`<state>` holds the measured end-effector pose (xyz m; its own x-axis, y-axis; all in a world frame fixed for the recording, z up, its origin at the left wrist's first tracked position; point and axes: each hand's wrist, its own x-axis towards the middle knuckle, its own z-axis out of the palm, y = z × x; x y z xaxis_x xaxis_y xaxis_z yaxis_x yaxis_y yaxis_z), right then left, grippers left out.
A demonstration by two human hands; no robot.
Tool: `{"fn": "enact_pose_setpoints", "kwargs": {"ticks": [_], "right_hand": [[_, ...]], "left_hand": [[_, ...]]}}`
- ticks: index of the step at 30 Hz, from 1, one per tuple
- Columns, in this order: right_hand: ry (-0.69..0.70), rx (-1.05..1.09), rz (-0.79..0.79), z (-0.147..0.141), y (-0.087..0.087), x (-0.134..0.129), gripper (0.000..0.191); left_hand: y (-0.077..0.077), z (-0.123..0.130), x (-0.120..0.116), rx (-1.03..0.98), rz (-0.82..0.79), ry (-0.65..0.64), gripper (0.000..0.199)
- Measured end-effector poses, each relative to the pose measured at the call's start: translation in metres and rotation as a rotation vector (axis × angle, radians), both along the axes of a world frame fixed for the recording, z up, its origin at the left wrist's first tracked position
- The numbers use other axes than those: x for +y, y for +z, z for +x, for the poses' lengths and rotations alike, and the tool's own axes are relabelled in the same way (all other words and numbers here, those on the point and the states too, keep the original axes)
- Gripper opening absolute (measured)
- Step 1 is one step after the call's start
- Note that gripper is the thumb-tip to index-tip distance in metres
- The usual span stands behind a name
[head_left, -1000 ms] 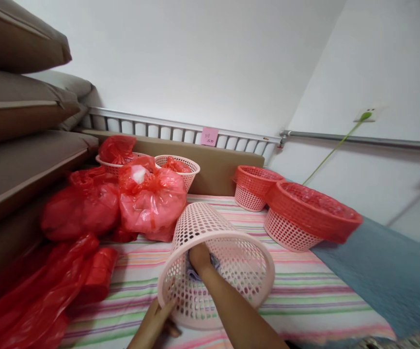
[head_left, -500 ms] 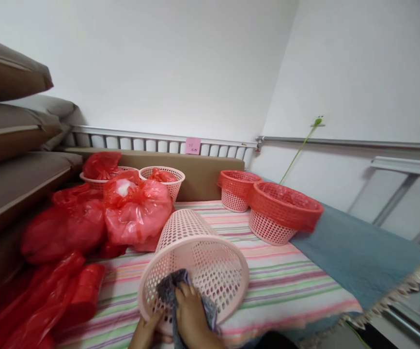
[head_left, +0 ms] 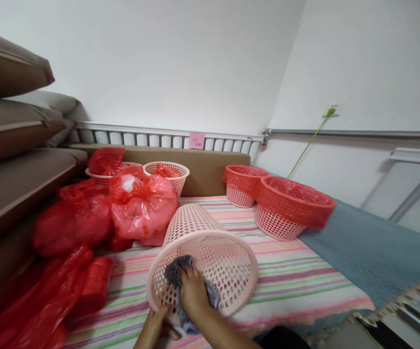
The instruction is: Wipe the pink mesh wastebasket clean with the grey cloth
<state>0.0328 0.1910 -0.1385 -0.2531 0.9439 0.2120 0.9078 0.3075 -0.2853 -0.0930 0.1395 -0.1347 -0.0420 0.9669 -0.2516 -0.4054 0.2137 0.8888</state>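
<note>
A pale pink perforated wastebasket (head_left: 195, 225) lies on its side on the striped cloth, its mouth toward me. My left hand (head_left: 161, 324) grips the lower left of its rim, with the fingers partly hidden below the edge. Inside the mouth, my right hand (head_left: 194, 293) is closed on a dark grey cloth (head_left: 175, 271) pressed against the inner wall. Part of that cloth hangs out over the rim beneath my right wrist.
Tied red plastic bags (head_left: 142, 206) and a roll of red bags (head_left: 95, 286) lie left. Behind them stand pink baskets (head_left: 180, 184). Two baskets lined with red bags (head_left: 293, 201) stand right. Stacked cushions (head_left: 17, 169) rise at far left; a railing (head_left: 140, 130) runs along the wall.
My right hand has reached a little deeper into the wastebasket with the cloth. The whole view has shifted slightly, and my left hand keeps its hold on the rim.
</note>
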Motion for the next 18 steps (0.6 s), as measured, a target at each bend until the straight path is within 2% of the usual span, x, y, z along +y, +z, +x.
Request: {"fn": "enact_pose_setpoints", "kwargs": {"ticks": [4,9,11,15,18], "right_hand": [[-0.055,-0.055,-0.002,-0.007,0.003,0.045,0.046],[-0.080,-0.057,0.032,-0.008,-0.001,0.089,0.042],[-0.073,-0.053,0.051,-0.007,-0.003,0.100,0.040],[-0.048,-0.051,0.071,-0.004,-0.005,0.113,0.039],[-0.038,-0.060,0.071,-0.003,-0.007,0.113,0.041]], "left_hand": [[-0.003,0.000,-0.002,-0.004,-0.002,-0.013,0.076],[-0.009,0.006,-0.016,0.000,-0.099,-0.160,0.080],[-0.007,0.007,-0.017,0.027,-0.077,-0.174,0.075],[0.000,0.001,-0.015,0.122,0.016,-0.109,0.063],[-0.005,-0.009,-0.013,0.225,0.000,-0.032,0.061]]}}
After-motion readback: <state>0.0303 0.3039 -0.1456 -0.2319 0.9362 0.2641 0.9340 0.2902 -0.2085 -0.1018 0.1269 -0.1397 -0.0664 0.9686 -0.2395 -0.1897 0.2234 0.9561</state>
